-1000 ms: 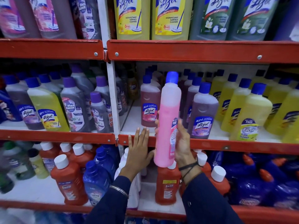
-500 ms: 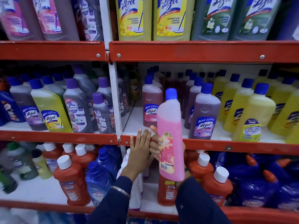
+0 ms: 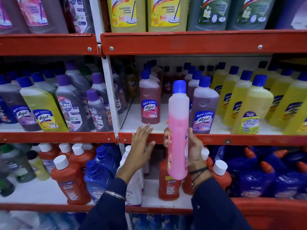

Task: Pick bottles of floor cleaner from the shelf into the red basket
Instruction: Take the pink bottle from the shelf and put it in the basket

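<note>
A bare strip of white shelf [image 3: 132,118] lies open between the reddish bottle [image 3: 150,103] and the white upright [image 3: 110,97]; purple bottles [image 3: 205,107] crowd its right. Yellow bottles [image 3: 252,107] stand packed beyond.

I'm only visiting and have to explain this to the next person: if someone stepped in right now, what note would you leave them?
Right hand: its grip is closed around the pink bottle, held upright in front of the middle shelf edge, clear of the shelf.
Left hand: open and empty, fingers spread against that same red edge.
Red basket: not in view, so what it already holds cannot be told.
Done: one bottle is off the shelf and in hand.
Left: lower the pink bottle into the basket, then pick more floor cleaner; the Lizol bottles stand just behind.
</note>
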`<move>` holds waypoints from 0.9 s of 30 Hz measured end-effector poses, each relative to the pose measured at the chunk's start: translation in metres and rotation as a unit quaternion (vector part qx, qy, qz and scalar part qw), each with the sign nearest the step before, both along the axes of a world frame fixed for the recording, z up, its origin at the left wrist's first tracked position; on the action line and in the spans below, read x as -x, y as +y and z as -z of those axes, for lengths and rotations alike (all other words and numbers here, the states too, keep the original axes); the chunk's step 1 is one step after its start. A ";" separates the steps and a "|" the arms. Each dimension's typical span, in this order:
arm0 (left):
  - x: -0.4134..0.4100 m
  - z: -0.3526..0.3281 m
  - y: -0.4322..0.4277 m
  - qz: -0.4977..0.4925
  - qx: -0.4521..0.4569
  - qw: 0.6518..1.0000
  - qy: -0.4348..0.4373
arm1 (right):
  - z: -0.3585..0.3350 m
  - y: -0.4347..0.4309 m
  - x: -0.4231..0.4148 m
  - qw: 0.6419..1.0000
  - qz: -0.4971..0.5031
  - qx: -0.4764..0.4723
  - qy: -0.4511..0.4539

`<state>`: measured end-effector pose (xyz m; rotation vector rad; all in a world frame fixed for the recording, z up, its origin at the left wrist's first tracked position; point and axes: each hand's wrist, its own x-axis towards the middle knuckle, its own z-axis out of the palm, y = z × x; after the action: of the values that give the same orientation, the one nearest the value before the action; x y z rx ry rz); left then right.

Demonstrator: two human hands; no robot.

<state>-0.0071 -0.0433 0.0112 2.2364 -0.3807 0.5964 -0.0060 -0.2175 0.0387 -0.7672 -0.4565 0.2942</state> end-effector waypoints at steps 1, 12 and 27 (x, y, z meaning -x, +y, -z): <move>0.008 -0.009 -0.007 0.022 0.062 0.998 -0.002 | -0.004 -0.008 0.004 0.999 0.026 0.019 -0.002; 0.067 -0.056 -0.148 0.161 0.177 0.969 0.067 | 0.007 -0.153 0.055 0.930 0.234 0.249 -0.134; 0.079 0.122 -0.317 0.180 0.074 0.944 0.266 | 0.138 -0.340 0.093 0.748 0.185 0.631 -0.089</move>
<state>-0.0864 -0.3601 -0.1103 2.0119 -0.4292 -0.1714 -0.0986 -0.5572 -0.0997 -2.2176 -0.2136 0.1155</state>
